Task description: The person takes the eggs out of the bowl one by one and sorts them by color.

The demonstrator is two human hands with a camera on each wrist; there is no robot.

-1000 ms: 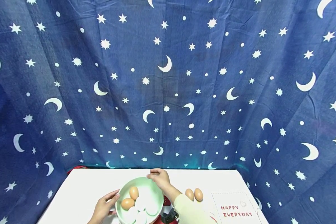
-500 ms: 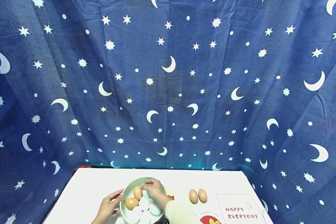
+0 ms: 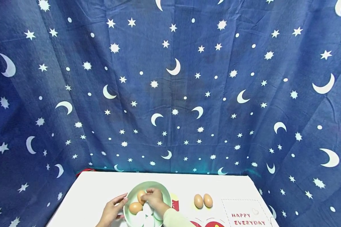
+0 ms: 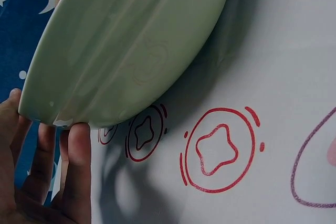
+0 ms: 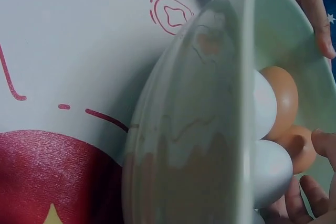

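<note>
A pale green bowl [image 3: 147, 184] holds two brown eggs and several white eggs [image 5: 272, 174]. At its left side, my left hand [image 3: 112, 209] grips the rim, with fingertips against the outer wall in the left wrist view. Inside the bowl, my right hand [image 3: 155, 200] has its thumb and fingers round the upper brown egg [image 3: 140, 194], partly covering it. The other brown egg [image 3: 135, 207] lies just below and left of that one. The right hand and forearm hide part of the bowl's right side.
Two more brown eggs [image 3: 203, 200] lie side by side on the white table cover [image 3: 108, 183], right of the bowl. The cover carries red printed drawings and lettering. A blue curtain [image 3: 170, 94] with moons and stars hangs behind the table.
My right hand has moved from the bowl's far rim down into it, to the upper brown egg. The left hand stays at the rim. The head view has shifted slightly.
</note>
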